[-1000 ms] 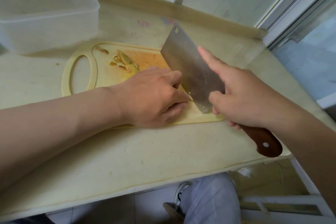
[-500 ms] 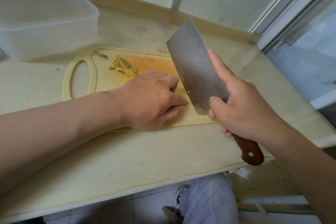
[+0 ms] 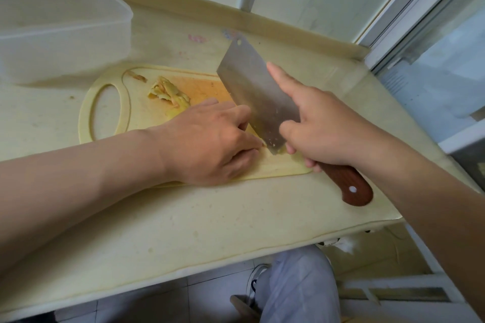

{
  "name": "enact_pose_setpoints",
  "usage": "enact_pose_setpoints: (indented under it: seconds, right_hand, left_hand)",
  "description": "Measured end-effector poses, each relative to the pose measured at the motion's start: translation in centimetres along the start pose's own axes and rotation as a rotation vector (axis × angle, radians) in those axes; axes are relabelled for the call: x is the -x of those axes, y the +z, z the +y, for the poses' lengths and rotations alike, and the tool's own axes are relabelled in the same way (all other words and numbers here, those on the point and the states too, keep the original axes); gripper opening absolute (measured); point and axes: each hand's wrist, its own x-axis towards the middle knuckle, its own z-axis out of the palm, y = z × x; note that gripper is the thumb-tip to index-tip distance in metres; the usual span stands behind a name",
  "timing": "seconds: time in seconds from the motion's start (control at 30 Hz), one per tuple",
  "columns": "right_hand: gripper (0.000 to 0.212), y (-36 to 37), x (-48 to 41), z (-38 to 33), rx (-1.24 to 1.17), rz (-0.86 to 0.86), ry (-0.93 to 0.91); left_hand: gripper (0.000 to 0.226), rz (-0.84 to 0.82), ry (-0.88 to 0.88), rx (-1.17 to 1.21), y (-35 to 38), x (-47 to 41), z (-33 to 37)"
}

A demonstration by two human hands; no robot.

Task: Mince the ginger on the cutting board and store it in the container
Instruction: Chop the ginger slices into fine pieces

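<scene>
A pale yellow cutting board (image 3: 110, 118) lies on the counter. On its left half sits a pile of yellow ginger strips (image 3: 169, 93). My left hand (image 3: 210, 144) presses down on the board with curled fingers; the ginger under it is hidden. My right hand (image 3: 322, 126) grips a cleaver (image 3: 257, 92) by its brown wooden handle, index finger stretched along the blade. The blade's edge is down on the board right beside my left fingers. A translucent plastic container (image 3: 60, 29) stands at the back left, apart from the board.
The cream counter (image 3: 183, 223) ends in a front edge below the board and a raised lip at the back wall. A window frame (image 3: 409, 21) runs along the right side. My leg in grey trousers (image 3: 296, 288) shows beneath the counter.
The cleaver was lifted off the board half a second ago and has now come back down beside my left fingers. My left hand has stayed in place.
</scene>
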Motion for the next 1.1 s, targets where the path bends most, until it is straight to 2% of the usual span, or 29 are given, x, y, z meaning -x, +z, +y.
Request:
enact_pose_setpoints:
  seconds: [0.33,0.67,0.9,1.1]
  right_hand:
    - [0.096,1.9,2.6,1.3,-0.200,0.193,-0.003]
    - [0.096,1.0,2.4,1.4,-0.117,0.101,-0.026]
    - [0.095,0.4,1.7,1.0,-0.050,0.033,-0.025]
    - [0.097,0.0,-0.1,-0.6,0.078,-0.013,-0.039]
  left_hand:
    - [0.049,-0.008,-0.021,-0.025,0.0,0.3,0.1]
    - [0.045,0.008,-0.006,-0.022,0.1,0.2,-0.1]
    - [0.040,0.077,0.000,0.011,0.2,0.4,-0.2]
    - [0.043,0.083,0.021,0.025,0.3,0.2,-0.1]
